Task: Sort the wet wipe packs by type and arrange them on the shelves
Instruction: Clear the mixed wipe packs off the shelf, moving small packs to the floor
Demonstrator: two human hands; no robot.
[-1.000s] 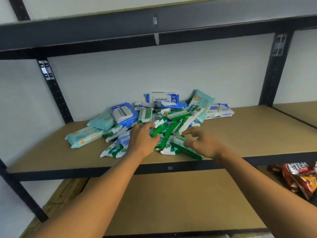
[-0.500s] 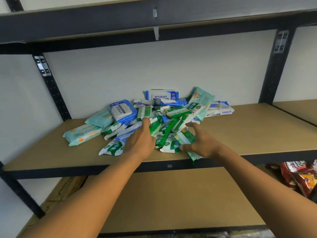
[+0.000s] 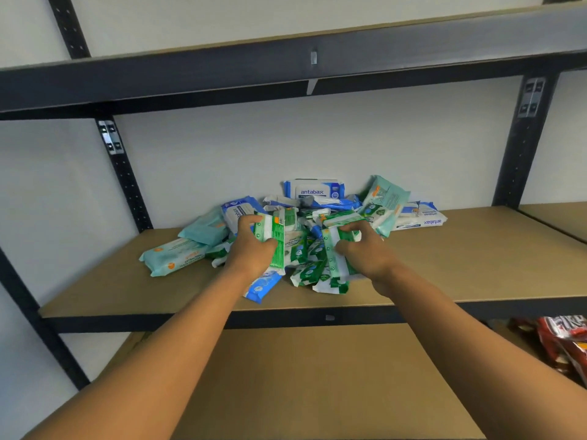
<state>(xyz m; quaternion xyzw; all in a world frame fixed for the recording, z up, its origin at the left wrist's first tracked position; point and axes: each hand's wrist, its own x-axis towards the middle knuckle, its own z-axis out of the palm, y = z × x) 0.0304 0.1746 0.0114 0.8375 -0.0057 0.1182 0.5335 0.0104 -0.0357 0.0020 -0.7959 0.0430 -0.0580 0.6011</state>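
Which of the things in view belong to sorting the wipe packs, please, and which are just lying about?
Part of the job:
- green packs, gripped by the left hand and the right hand
- blue antabax packs
- teal packs
- middle shelf, bearing the pile

Just lying about:
- red snack bags, lower right

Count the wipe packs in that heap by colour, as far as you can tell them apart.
Pale teal packs: 3
Blue-and-white packs: at least 5
Green-and-white packs: at least 6; they overlap too much for an exact count
Total: at least 14, with more probably buried in the pile
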